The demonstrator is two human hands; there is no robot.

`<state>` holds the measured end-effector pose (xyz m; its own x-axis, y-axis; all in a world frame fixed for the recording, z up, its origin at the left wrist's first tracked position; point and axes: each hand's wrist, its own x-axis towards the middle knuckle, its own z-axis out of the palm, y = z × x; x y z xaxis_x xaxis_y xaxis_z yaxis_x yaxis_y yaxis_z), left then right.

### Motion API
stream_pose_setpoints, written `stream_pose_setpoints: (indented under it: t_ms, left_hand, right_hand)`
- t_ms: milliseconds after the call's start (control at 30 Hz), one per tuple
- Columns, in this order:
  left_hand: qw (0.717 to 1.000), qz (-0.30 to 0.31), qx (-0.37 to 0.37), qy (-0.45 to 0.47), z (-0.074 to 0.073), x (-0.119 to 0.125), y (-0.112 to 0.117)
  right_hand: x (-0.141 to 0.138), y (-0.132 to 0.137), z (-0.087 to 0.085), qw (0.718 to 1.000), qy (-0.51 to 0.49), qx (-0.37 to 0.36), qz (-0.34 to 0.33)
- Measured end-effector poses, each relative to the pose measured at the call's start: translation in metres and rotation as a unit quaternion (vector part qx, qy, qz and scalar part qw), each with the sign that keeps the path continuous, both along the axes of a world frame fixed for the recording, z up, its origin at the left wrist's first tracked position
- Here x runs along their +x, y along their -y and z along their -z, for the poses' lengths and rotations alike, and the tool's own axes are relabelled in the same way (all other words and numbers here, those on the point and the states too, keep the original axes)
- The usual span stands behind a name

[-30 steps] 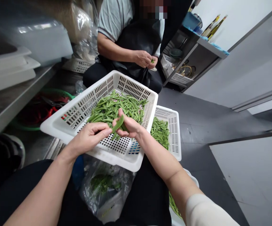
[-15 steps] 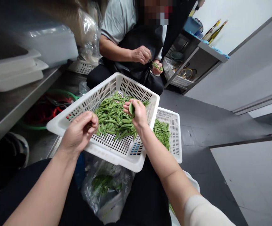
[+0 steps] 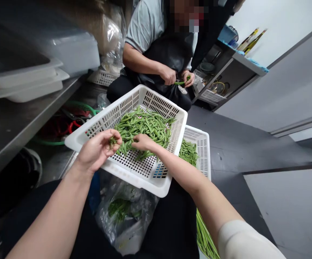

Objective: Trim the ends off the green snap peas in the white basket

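Right hand (image 3: 142, 142), fingers bent close together, is at the green pods (image 3: 148, 123) heaped mid-floor in the white basket (image 3: 138, 181); whether it grips one I cannot tell. Left hand (image 3: 99, 149), loosely curled around green scraps (image 3: 113, 141), is over the near edge, below which hangs a clear bag (image 3: 130, 232).

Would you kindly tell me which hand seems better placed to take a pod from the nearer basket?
Probably the right hand: its fingers are down at the pods in the nearer basket, while the left hand, toward its left side, has green scraps in its curled fingers.
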<state>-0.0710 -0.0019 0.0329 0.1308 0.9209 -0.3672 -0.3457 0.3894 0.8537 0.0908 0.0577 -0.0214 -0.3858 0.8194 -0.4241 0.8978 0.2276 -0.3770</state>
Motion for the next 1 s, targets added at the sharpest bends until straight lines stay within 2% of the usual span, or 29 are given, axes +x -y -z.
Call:
stream_pose_setpoints:
  t_ms: [33, 67, 133, 200, 233, 300, 367, 433, 633, 700, 733, 800, 900, 967, 1000]
  left_hand:
    - [0.999, 0.017, 0.009, -0.031, 0.002, 0.001, 0.001]
    - [0.996, 0.036, 0.025, -0.073, 0.004, 0.003, 0.001]
    - [0.977, 0.077, 0.081, -0.182, 0.008, 0.009, 0.004]
    - [0.938, 0.109, 0.156, -0.291, 0.011, 0.016, 0.008]
    - [0.915, 0.121, 0.192, -0.333, 0.012, 0.02, 0.009]
    - [0.878, 0.141, 0.247, -0.385, 0.013, 0.026, 0.012]
    - [0.856, 0.149, 0.273, -0.413, 0.013, 0.03, 0.013]
    - [0.839, 0.146, 0.295, -0.433, 0.014, 0.033, 0.014]
    - [0.79, 0.132, 0.375, -0.467, 0.016, 0.039, 0.016]
    - [0.795, 0.128, 0.383, -0.453, 0.014, 0.038, 0.016]
    - [0.807, 0.123, 0.375, -0.438, 0.013, 0.036, 0.015]
    - [0.853, 0.087, 0.33, -0.395, 0.009, 0.029, 0.012]
    - [0.936, -0.051, 0.208, -0.281, 0.004, 0.015, 0.004]
    - [0.96, -0.099, 0.15, -0.216, 0.003, 0.01, 0.001]
    - [0.964, -0.089, 0.142, -0.206, 0.003, 0.009, 0.001]
  right_hand:
    - [0.006, 0.001, -0.008, 0.995, -0.08, -0.037, 0.056]
    - [0.012, 0.003, -0.016, 0.973, -0.179, -0.083, 0.118]
    - [0.021, 0.01, -0.028, 0.886, -0.367, -0.179, 0.219]
    - [0.025, 0.02, -0.036, 0.81, -0.472, -0.236, 0.257]
    - [0.025, 0.024, -0.038, 0.785, -0.5, -0.25, 0.266]
    - [0.025, 0.029, -0.039, 0.756, -0.531, -0.263, 0.279]
    - [0.024, 0.032, -0.037, 0.741, -0.545, -0.264, 0.289]
    - [0.024, 0.033, -0.034, 0.739, -0.551, -0.262, 0.286]
    - [0.027, 0.035, -0.026, 0.786, -0.542, -0.227, 0.191]
    - [0.033, 0.037, -0.026, 0.796, -0.54, -0.234, 0.144]
    - [0.037, 0.037, -0.028, 0.796, -0.539, -0.247, 0.122]
    - [0.044, 0.037, -0.032, 0.787, -0.54, -0.282, 0.094]
    - [0.052, 0.035, -0.036, 0.758, -0.56, -0.324, 0.083]
    - [0.052, 0.035, -0.037, 0.747, -0.569, -0.332, 0.086]
    - [0.05, 0.036, -0.038, 0.746, -0.57, -0.333, 0.088]
